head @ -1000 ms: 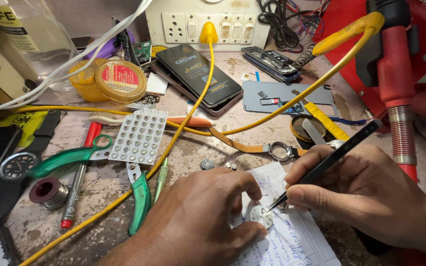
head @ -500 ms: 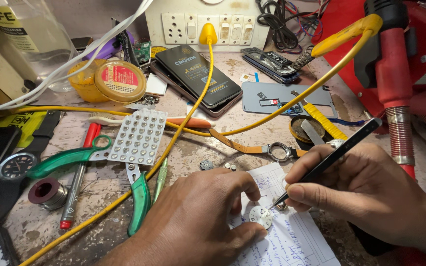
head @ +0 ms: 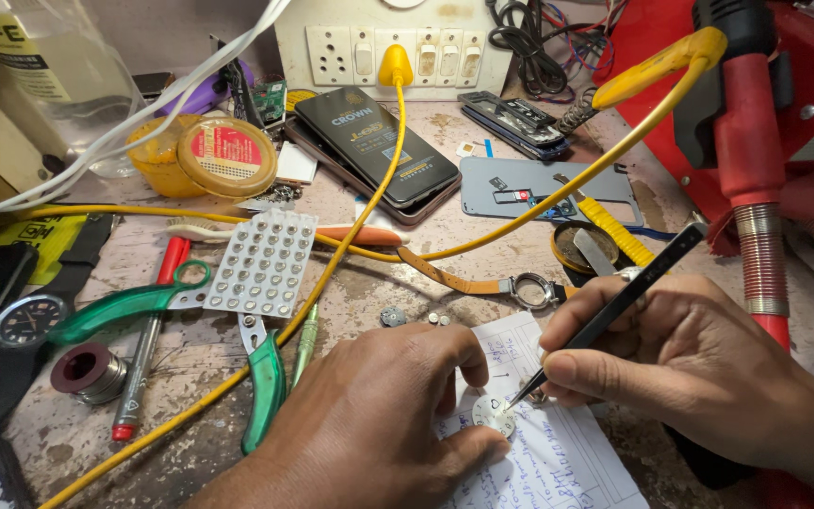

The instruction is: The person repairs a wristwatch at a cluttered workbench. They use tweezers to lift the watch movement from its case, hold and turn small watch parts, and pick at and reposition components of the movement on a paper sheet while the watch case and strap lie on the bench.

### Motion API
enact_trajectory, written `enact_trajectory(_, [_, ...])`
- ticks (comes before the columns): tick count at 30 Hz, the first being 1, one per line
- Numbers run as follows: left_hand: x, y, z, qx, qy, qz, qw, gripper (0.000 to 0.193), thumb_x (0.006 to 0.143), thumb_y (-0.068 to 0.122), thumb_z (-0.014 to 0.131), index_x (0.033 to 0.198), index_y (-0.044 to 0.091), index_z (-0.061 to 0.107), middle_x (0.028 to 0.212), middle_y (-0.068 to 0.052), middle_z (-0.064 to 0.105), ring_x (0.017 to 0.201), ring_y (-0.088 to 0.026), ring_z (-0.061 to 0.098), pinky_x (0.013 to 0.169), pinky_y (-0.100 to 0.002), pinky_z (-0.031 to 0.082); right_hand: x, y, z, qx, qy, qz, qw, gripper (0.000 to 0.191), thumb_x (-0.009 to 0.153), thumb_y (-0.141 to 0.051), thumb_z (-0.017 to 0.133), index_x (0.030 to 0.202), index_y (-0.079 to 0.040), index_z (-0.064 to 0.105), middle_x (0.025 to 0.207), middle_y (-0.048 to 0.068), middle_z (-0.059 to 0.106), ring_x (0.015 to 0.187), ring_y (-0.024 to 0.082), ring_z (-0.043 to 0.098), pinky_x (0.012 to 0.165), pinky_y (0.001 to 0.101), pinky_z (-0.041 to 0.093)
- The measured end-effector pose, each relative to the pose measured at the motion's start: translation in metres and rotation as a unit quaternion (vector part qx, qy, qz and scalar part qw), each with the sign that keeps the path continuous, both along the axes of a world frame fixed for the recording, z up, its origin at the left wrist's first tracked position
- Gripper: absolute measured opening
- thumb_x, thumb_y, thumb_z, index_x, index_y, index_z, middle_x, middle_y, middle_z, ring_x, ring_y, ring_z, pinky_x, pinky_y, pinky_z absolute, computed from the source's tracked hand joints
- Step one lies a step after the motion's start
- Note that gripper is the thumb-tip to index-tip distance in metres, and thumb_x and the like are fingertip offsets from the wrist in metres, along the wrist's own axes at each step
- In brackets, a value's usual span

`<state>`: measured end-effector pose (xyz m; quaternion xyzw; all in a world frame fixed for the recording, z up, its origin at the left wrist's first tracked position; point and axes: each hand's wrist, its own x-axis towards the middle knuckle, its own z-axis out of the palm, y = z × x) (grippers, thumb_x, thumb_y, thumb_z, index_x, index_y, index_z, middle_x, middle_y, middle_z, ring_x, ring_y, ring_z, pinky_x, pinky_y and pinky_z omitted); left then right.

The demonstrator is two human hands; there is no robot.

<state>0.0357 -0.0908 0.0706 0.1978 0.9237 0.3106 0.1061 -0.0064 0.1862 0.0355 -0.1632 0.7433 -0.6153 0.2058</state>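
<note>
My left hand (head: 379, 424) rests on the bench and pinches a small round silver watch movement (head: 493, 415) between thumb and forefinger, on a sheet of handwritten paper (head: 558, 462). My right hand (head: 699, 368) holds black tweezers (head: 614, 311), whose tip touches the upper right edge of the movement. An empty watch case on a tan strap (head: 482, 280) lies just beyond the paper. Tiny round parts (head: 393, 317) lie near the paper's top left corner.
Green-handled pliers (head: 261, 377) and a grey blister sheet of button cells (head: 262, 262) lie left of my left hand. A yellow cable (head: 369, 198) crosses the bench from the wall sockets. Phones (head: 374, 146), a black wristwatch (head: 30, 320), a solder spool (head: 87, 370) and a red machine (head: 765, 113) surround.
</note>
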Motion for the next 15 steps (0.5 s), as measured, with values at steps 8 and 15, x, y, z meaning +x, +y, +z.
enact_trajectory(8, [0.0006, -0.0001, -0.0046, -0.028, 0.012, -0.003, 1.0, 0.043, 0.072, 0.049, 0.084, 0.095, 0.017, 0.066, 0.091, -0.007, 0.072, 0.091, -0.029, 0.071, 0.076, -0.046, 0.054, -0.0004, 0.0004, -0.007, -0.002, -0.013, -0.015, 1.0, 0.023, 0.095, -0.007, 0.075, 0.114, 0.001, 0.066, 0.098, 0.014, 0.079, 0.09, 0.021, 0.078, 0.079, 0.0372, 0.065])
enact_trajectory(15, [0.0001, -0.0015, -0.0077, -0.017, 0.033, -0.012, 0.999, 0.044, 0.073, 0.049, 0.085, 0.095, 0.016, 0.066, 0.094, -0.008, 0.072, 0.093, -0.03, 0.071, 0.077, -0.046, 0.054, 0.0003, 0.0018, -0.008, -0.008, -0.012, -0.017, 1.0, 0.022, 0.096, -0.007, 0.073, 0.115, 0.001, 0.067, 0.099, 0.014, 0.078, 0.092, 0.021, 0.077, 0.08, 0.0363, 0.068])
